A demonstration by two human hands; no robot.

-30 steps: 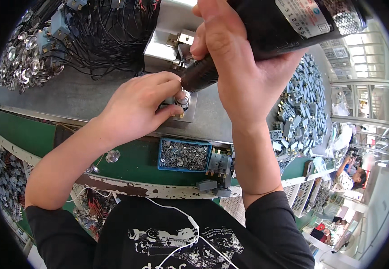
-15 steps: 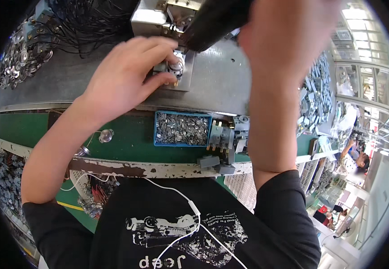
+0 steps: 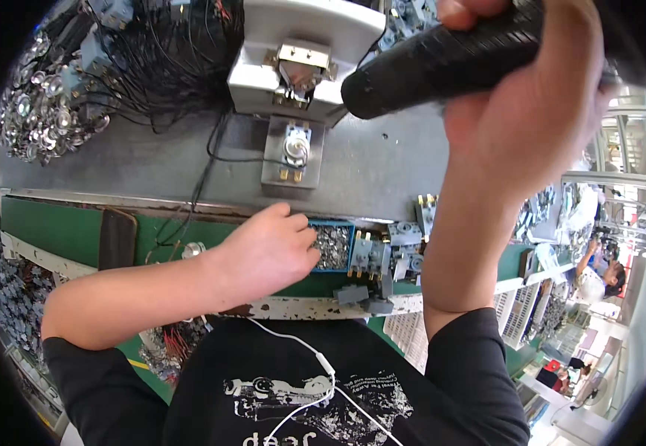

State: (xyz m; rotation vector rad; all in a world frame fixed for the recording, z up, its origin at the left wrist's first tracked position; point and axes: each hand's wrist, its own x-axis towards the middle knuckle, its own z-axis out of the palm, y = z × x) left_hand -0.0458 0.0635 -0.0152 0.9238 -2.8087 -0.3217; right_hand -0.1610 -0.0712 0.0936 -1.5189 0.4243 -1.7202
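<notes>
My right hand [image 3: 520, 123] is wrapped around the thick black lever handle [image 3: 442, 63], which extends beside a white bench press [image 3: 312, 22]. Below the press head, a small grey part with a round metal centre and brass terminals [image 3: 295, 149] rests on a square metal block [image 3: 271, 169]. A black wire runs from that part to the left. My left hand [image 3: 271, 249] lies over the left side of a blue tray [image 3: 352, 249] of small metal pieces [image 3: 331, 247]. Its fingers are curled down at the pieces, and whatever they pinch is hidden.
Grey blocks with brass terminals [image 3: 371, 253] are grouped right of the tray. Black wires [image 3: 163, 67] and a pile of shiny round metal parts [image 3: 51, 119] lie at the far left. A metal worktop [image 3: 382, 167] adjoins a green surface [image 3: 62, 230]. Another person [image 3: 598, 282] is at the far right.
My left hand has left the part on the metal block and come nearer, down to the tray. My right hand has moved right with the lever handle, and the press head now shows fully.
</notes>
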